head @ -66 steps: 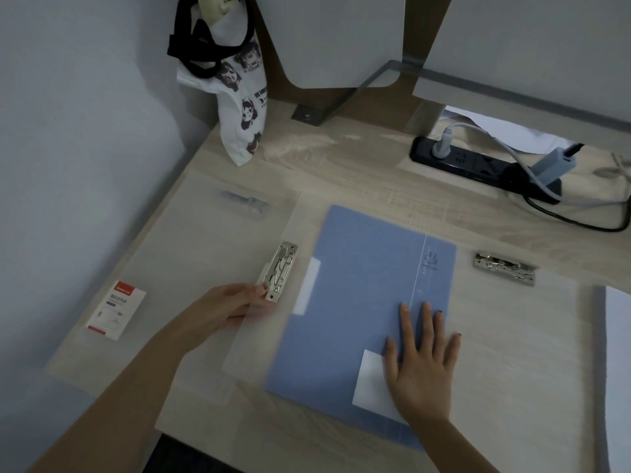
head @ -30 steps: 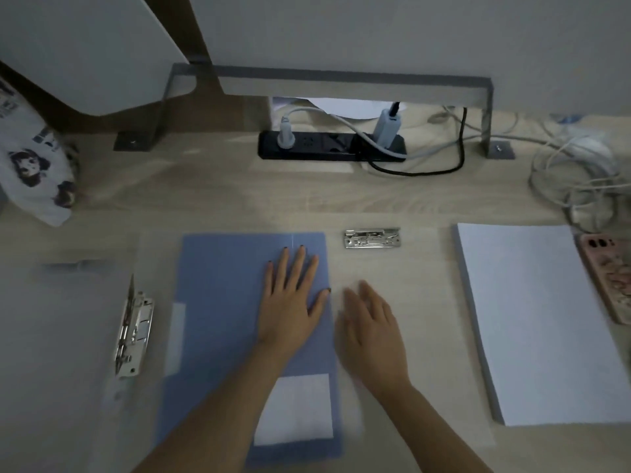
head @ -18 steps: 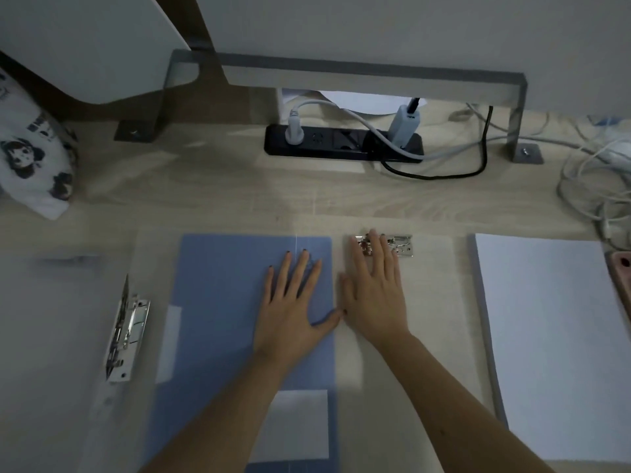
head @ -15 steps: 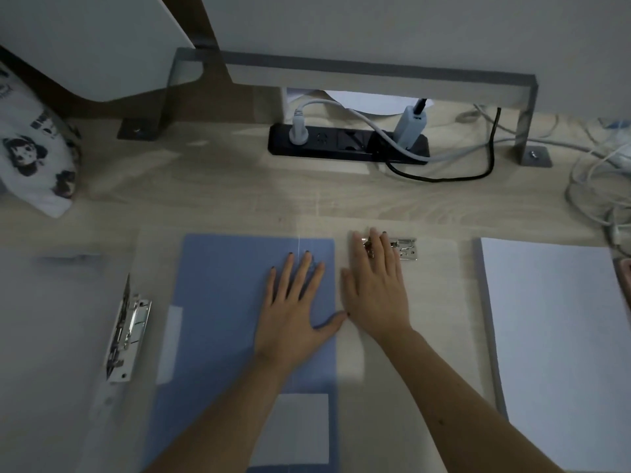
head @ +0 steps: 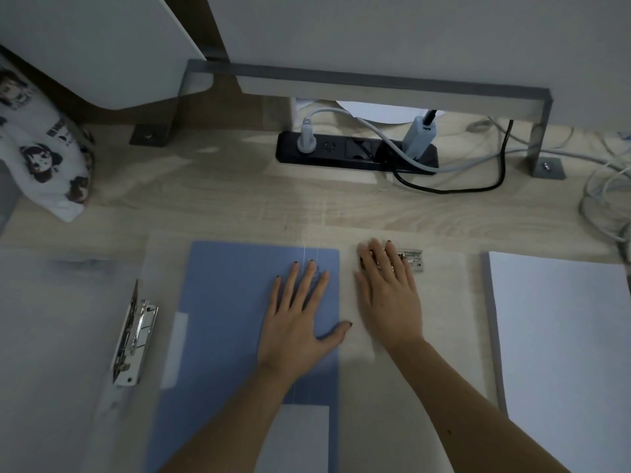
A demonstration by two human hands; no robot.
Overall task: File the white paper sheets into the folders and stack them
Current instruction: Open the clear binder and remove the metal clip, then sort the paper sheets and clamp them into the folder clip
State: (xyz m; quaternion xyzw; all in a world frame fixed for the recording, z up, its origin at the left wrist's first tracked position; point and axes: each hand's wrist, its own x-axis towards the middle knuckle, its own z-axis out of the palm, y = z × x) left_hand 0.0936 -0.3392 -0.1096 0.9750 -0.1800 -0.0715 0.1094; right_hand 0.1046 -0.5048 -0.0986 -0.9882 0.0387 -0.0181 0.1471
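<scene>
— Wooden table: our right hand has slid onto the clip, fingers flat, gripping nothing yet.
— Left hand, spread open, keeps pressing the blue folder; paper stack waits at right.

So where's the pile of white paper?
The paper pile lies on the desk at the right of the head view, just right of the right hand and the clear folder.
</scene>
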